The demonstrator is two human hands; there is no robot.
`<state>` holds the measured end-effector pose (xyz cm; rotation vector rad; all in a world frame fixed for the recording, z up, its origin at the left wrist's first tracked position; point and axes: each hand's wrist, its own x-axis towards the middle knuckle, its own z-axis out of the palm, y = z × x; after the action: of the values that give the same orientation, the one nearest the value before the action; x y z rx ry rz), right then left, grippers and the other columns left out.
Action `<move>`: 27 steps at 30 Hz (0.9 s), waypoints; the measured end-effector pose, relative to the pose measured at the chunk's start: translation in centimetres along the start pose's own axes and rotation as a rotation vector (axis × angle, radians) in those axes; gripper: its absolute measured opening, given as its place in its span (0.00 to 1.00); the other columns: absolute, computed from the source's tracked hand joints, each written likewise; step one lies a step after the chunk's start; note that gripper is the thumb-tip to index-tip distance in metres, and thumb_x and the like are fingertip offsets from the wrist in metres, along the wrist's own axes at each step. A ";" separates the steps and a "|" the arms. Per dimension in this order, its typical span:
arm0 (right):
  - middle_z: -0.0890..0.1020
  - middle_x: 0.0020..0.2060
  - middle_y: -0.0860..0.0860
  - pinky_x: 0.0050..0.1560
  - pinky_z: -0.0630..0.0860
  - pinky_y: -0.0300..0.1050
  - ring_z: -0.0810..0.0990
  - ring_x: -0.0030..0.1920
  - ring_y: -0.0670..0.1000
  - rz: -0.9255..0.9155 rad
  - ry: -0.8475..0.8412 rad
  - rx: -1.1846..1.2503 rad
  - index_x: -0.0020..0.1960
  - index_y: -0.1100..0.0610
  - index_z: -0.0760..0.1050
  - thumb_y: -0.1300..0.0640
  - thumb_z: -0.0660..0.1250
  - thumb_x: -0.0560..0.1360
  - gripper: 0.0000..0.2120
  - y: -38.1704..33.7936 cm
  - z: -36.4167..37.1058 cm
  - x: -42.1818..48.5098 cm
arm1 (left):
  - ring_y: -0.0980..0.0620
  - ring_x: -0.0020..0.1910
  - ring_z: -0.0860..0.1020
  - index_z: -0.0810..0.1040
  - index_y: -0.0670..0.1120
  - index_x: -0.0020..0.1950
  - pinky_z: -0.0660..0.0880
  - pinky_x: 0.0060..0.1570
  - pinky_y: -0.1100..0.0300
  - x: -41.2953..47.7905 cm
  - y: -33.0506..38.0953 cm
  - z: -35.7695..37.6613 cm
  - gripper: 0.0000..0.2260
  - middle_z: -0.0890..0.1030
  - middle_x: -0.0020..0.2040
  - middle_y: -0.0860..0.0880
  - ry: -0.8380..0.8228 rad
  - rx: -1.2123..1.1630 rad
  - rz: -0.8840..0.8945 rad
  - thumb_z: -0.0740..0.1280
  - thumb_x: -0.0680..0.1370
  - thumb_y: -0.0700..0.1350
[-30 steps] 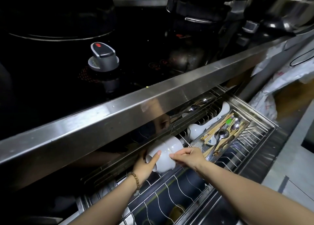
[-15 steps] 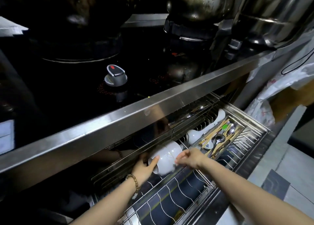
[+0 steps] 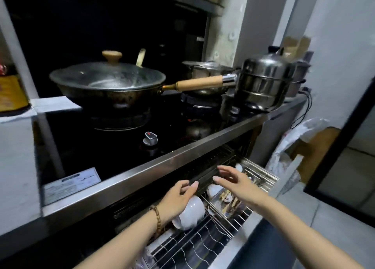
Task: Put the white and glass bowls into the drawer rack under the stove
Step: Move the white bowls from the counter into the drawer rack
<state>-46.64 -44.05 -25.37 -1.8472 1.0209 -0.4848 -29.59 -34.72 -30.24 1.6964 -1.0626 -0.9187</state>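
White bowls (image 3: 190, 210) are being cradled on edge by the drawer rack (image 3: 195, 248); left hand (image 3: 175, 197) and right hand (image 3: 241, 184) are being held open, gripping nothing; glass bowls, unseen, are being judged outstanding

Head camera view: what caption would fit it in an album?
Left hand and right hand, both open, over white bowls lying sideways in the drawer rack under the stove.

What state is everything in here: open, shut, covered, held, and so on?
Drawer rack, pulled out.
White bowl, on its side in the drawer rack.
Left hand, open, fingers relaxed above the white bowl.
Right hand, open, fingers spread, holding nothing.
Wok, covered by its glass lid.
Steamer pot, covered.
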 end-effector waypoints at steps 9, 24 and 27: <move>0.64 0.72 0.41 0.65 0.57 0.35 0.60 0.68 0.36 -0.470 0.173 -0.228 0.72 0.43 0.63 0.41 0.66 0.72 0.30 -14.3 -1.1 -5.6 | 0.57 0.64 0.72 0.66 0.51 0.70 0.69 0.66 0.54 -8.9 14.2 -9.9 0.33 0.73 0.67 0.51 0.205 0.156 0.517 0.59 0.69 0.66; 0.57 0.76 0.44 0.68 0.54 0.37 0.55 0.75 0.42 -0.902 -0.086 -0.226 0.73 0.45 0.61 0.42 0.66 0.73 0.31 -34.2 13.7 -6.5 | 0.50 0.76 0.53 0.56 0.49 0.76 0.52 0.74 0.48 -24.4 16.8 -33.9 0.39 0.58 0.77 0.51 0.860 0.923 0.471 0.52 0.70 0.68; 0.56 0.76 0.44 0.66 0.54 0.36 0.56 0.75 0.44 -0.921 -0.149 -0.225 0.73 0.45 0.60 0.41 0.65 0.73 0.31 -36.7 17.0 -6.4 | 0.50 0.76 0.51 0.55 0.49 0.76 0.51 0.75 0.49 -26.0 15.4 -37.0 0.36 0.56 0.77 0.51 0.900 0.960 0.373 0.55 0.73 0.66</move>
<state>-22.36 -21.78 -0.98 -2.4644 0.0632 -0.7630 -9.34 -2.81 -0.98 2.1716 -1.1444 0.7100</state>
